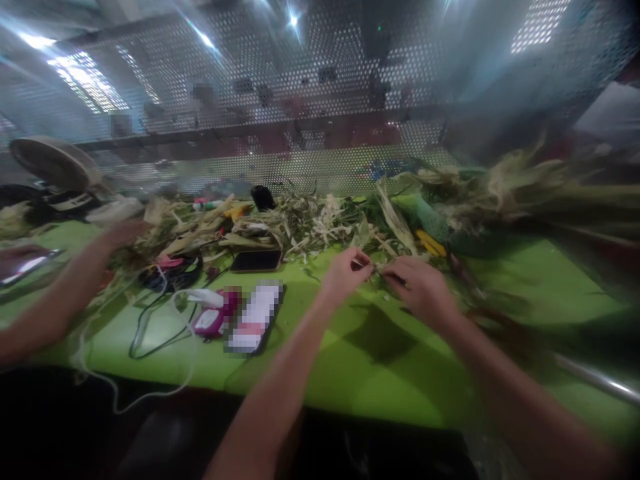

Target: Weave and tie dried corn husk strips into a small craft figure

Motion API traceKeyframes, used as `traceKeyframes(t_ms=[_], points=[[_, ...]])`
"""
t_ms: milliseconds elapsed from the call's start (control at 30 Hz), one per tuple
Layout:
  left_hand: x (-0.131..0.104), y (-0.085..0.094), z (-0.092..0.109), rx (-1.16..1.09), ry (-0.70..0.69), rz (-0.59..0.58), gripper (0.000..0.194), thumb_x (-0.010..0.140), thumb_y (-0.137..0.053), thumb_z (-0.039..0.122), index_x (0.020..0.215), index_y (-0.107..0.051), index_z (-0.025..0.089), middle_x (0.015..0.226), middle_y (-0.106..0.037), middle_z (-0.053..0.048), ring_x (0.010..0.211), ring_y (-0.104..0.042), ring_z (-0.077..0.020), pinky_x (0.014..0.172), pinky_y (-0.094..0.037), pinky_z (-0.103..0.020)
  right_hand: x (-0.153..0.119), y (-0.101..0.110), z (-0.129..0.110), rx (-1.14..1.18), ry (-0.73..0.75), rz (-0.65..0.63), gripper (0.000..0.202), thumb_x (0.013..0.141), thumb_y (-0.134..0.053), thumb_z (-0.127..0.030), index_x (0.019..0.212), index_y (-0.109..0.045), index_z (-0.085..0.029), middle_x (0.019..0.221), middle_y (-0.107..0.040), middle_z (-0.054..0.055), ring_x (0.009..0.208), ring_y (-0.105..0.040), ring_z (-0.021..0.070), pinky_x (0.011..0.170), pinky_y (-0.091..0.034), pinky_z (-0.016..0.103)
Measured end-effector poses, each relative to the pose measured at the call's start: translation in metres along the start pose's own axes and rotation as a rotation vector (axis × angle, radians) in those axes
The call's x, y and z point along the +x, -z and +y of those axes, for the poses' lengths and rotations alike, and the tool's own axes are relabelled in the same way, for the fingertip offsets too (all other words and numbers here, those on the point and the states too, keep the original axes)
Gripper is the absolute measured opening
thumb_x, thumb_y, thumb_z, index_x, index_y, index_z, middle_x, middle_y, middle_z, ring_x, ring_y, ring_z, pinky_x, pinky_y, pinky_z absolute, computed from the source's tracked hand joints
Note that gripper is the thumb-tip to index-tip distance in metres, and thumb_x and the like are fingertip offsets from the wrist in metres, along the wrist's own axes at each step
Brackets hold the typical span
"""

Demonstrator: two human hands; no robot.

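Note:
Above the green tabletop [370,393], my left hand [346,275] and my right hand [420,285] face each other, fingertips close together. Each hand is closed in a pinch. A tiny pale green bit shows between the fingertips, too small and blurred to name. Just behind my hands lies a pile of dry corn husks [325,223] and pale shreds. One long husk [395,213] leans up from the pile, beyond my fingers. A yellow object [431,244] lies behind my right hand.
Left of my arms are a phone with a lit screen [256,317], a dark phone [257,261], a magenta device [216,315] and a loose white cable [150,411]. A green basket [450,223] piled with husks stands right. Another person's arm [65,287] reaches in at left.

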State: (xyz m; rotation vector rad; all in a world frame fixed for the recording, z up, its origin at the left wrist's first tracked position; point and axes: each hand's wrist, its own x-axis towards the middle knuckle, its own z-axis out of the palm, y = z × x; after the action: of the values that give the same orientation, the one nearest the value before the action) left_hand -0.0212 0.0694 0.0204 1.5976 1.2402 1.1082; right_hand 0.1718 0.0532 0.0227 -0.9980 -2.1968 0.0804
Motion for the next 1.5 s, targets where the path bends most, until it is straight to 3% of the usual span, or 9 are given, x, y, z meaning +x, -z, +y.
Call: traceKeyframes(t_ms=[167, 400, 567, 667, 800, 967, 1200, 1367, 1500], points=[[-0.004, -0.005, 0.002, 0.327, -0.091, 0.047, 0.008, 0.077, -0.063, 0.019, 0.084, -0.063, 0.017, 0.081, -0.069, -0.002, 0.069, -0.061, -0.0121, 0.065, -0.044, -0.024, 0.000, -0.001, -0.002, -0.168, 0.078, 0.002, 0.019, 0.095, -0.052, -0.022, 0.089, -0.070, -0.018, 0.079, -0.065, 0.006, 0.074, -0.059, 0.0190, 0.067, -0.040, 0.029], [-0.009, -0.011, 0.004, 0.387, -0.182, -0.101, 0.005, 0.077, -0.062, 0.018, 0.081, -0.064, 0.017, 0.078, -0.068, -0.002, 0.069, -0.060, -0.0131, 0.065, -0.044, -0.026, 0.003, 0.010, -0.003, -0.082, 0.056, -0.032, 0.019, 0.094, -0.052, -0.020, 0.085, -0.068, -0.017, 0.082, -0.065, 0.007, 0.075, -0.058, 0.0186, 0.068, -0.040, 0.029], [-0.009, -0.006, 0.010, -0.100, -0.031, -0.322, 0.014, 0.071, -0.072, 0.022, 0.079, -0.063, 0.014, 0.073, -0.067, -0.002, 0.068, -0.061, -0.0115, 0.067, -0.047, -0.025, 0.007, 0.013, 0.010, 0.249, -0.134, 0.036, 0.011, 0.089, -0.060, -0.025, 0.083, -0.067, -0.019, 0.080, -0.066, 0.004, 0.074, -0.059, 0.0171, 0.067, -0.043, 0.028], [-0.009, -0.007, 0.011, -0.433, 0.083, -0.278, 0.025, 0.068, -0.078, 0.028, 0.081, -0.062, 0.014, 0.072, -0.066, -0.002, 0.065, -0.061, -0.0099, 0.064, -0.048, -0.023, 0.006, 0.008, 0.018, 0.442, -0.261, 0.032, 0.014, 0.086, -0.065, -0.031, 0.079, -0.067, -0.019, 0.072, -0.065, 0.002, 0.067, -0.058, 0.0161, 0.061, -0.044, 0.027], [-0.005, -0.012, 0.004, -0.604, 0.172, -0.137, 0.031, 0.066, -0.079, 0.031, 0.081, -0.058, 0.015, 0.069, -0.065, 0.000, 0.061, -0.061, -0.0099, 0.062, -0.049, -0.023, 0.004, 0.003, 0.016, 0.396, -0.189, 0.039, 0.011, 0.086, -0.064, -0.028, 0.082, -0.070, -0.020, 0.078, -0.068, 0.003, 0.072, -0.061, 0.0168, 0.067, -0.046, 0.028], [0.001, -0.012, -0.006, -0.312, 0.065, 0.043, 0.020, 0.073, -0.073, 0.027, 0.078, -0.058, 0.016, 0.067, -0.063, 0.001, 0.063, -0.060, -0.0107, 0.067, -0.049, -0.025, 0.001, 0.002, 0.003, 0.095, -0.041, 0.043, 0.015, 0.092, -0.057, -0.022, 0.089, -0.071, -0.018, 0.083, -0.068, 0.006, 0.077, -0.062, 0.0177, 0.068, -0.045, 0.028], [-0.007, -0.016, 0.002, 0.217, -0.076, 0.145, 0.004, 0.078, -0.063, 0.020, 0.080, -0.061, 0.018, 0.080, -0.068, -0.003, 0.071, -0.062, -0.0142, 0.067, -0.047, -0.027, -0.002, -0.001, -0.005, -0.250, 0.078, 0.021, 0.018, 0.093, -0.054, -0.018, 0.086, -0.071, -0.017, 0.077, -0.066, 0.006, 0.070, -0.058, 0.0183, 0.064, -0.039, 0.029], [-0.010, -0.020, 0.007, 0.442, -0.165, 0.038, 0.007, 0.077, -0.060, 0.015, 0.081, -0.065, 0.018, 0.082, -0.070, -0.003, 0.074, -0.061, -0.0151, 0.069, -0.046, -0.028, 0.001, 0.003, -0.001, -0.162, 0.068, -0.003, 0.020, 0.095, -0.051, -0.019, 0.088, -0.069, -0.016, 0.082, -0.066, 0.008, 0.075, -0.059, 0.0192, 0.067, -0.041, 0.030], [-0.009, -0.016, 0.006, 0.230, -0.145, -0.176, 0.005, 0.074, -0.065, 0.018, 0.078, -0.065, 0.017, 0.078, -0.069, -0.003, 0.073, -0.061, -0.0140, 0.071, -0.048, -0.027, 0.004, 0.010, 0.008, 0.073, -0.042, 0.017, 0.016, 0.093, -0.054, -0.022, 0.086, -0.068, -0.019, 0.083, -0.067, 0.006, 0.078, -0.060, 0.0185, 0.071, -0.043, 0.029]])
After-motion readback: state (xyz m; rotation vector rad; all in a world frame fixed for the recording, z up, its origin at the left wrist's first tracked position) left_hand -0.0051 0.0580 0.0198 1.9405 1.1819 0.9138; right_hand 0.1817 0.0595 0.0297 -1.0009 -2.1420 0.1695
